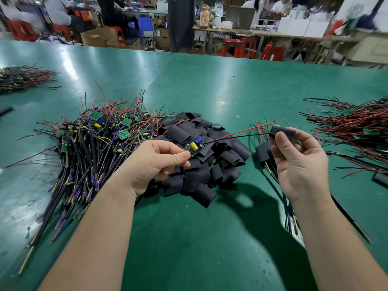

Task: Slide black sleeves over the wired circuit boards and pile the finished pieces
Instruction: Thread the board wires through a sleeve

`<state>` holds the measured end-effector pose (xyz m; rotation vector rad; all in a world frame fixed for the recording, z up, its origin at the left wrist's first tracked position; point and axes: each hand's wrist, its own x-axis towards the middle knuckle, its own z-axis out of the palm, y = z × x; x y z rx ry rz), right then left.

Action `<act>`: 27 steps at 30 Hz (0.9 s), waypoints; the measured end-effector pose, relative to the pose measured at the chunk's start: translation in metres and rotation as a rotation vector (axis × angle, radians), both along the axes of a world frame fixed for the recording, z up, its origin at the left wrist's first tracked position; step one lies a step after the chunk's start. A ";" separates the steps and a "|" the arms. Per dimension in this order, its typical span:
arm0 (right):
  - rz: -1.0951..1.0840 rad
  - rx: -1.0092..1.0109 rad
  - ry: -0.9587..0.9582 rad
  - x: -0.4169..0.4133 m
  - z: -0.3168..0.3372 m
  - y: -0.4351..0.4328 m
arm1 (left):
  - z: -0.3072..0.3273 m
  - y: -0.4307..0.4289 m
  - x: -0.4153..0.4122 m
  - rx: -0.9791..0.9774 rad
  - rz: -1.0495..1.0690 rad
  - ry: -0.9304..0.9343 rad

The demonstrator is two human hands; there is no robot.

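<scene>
Mid-cycle, one piece in hand. Your left hand point(155, 162) pinches a small circuit board point(196, 147) by its near end, thumb on top, above the heap of loose black sleeves point(201, 164). Your right hand point(300, 162) pinches one black sleeve point(282, 131) between thumb and fingertips, held up right of the heap. The board's red and black leads point(237, 134) run right to the sleeve's mouth; can't tell if the tips are inside yet. The board itself is bare, so sleeving is not done for this piece.

Lots left, by my read: a big tangle of unsleeved boards point(94, 139) sits left of the sleeves, green boards and yellow parts showing. A couple of sleeved pieces point(264, 154) lie on the worktop point(210, 91) just under your right hand. The wire pile at far right point(357, 127) probably holds finished ones, but it's too tangled to confirm.

The board is green, carrying a yellow capacitor and a blue part. The sleeve is a matte black, flattened tube, soft-looking.
</scene>
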<state>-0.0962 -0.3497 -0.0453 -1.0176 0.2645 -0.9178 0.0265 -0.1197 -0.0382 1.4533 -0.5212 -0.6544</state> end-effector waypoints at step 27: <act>0.085 0.120 -0.068 -0.005 0.009 -0.001 | 0.005 0.002 -0.007 0.084 -0.145 -0.080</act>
